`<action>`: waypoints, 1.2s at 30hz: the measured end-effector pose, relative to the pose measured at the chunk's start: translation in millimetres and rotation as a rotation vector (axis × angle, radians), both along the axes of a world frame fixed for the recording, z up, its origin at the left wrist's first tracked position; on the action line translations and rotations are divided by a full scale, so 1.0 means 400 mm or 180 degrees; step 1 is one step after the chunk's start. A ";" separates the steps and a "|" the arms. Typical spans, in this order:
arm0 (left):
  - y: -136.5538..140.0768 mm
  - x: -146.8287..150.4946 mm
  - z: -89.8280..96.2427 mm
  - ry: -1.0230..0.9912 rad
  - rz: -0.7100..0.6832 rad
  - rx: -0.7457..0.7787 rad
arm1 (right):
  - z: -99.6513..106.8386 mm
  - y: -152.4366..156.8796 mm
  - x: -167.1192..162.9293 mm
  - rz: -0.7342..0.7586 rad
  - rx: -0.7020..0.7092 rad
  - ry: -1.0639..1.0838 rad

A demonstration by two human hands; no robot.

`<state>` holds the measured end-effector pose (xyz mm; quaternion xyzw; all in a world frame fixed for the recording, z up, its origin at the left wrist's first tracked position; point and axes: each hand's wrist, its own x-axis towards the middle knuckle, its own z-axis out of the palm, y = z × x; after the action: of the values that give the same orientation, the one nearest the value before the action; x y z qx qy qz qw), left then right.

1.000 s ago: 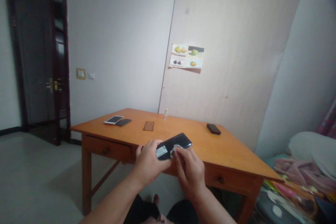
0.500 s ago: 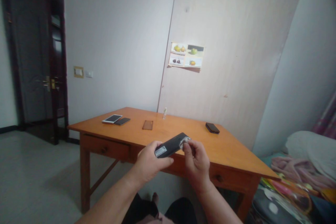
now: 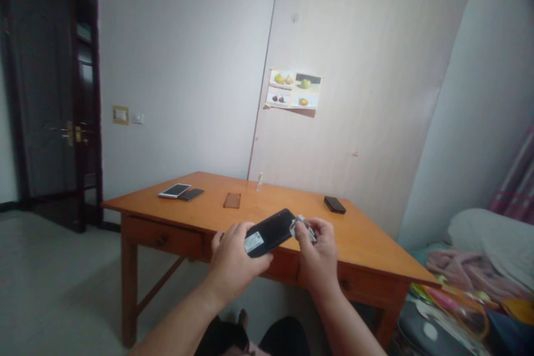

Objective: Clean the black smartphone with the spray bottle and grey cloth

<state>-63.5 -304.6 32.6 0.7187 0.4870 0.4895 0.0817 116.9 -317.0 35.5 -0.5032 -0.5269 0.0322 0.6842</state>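
Note:
My left hand is closed around the near end of a black smartphone, which has a white label on the face turned toward me. The phone is tilted, its far end pointing up and to the right, above the front edge of the wooden table. In the pinched fingers of my right hand is a crumpled whitish cloth or wipe. That wipe is at the phone's far right end; whether it touches the phone there I cannot tell.
On the table lie a white tablet, a dark phone, a brown phone case and a black wallet-like item. A small clear spray bottle stands at the back. Bedding is piled at the right.
My right hand has moved slightly right with the wipe, which shows more now beside the phone's end. The phone's labelled face is turned more toward me. The view has shifted a little.

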 end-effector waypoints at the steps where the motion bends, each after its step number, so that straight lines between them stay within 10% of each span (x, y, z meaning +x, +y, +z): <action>1: -0.003 0.001 0.000 0.0128 0.0130 0.0212 | 0.007 0.000 0.007 0.0007 -0.0121 0.0071; 10: -0.027 -0.010 0.022 0.0890 0.0428 0.1001 | 0.055 -0.022 0.031 0.1424 -0.0892 0.0457; 36: -0.034 -0.015 0.043 0.1107 0.0297 0.1122 | 0.073 -0.024 0.044 0.1794 -0.1285 0.0666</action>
<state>-69.6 -318.1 49.6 0.7720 0.4335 0.4392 -0.1525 134.3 -326.6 64.7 -0.4570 -0.5550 0.3743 0.5856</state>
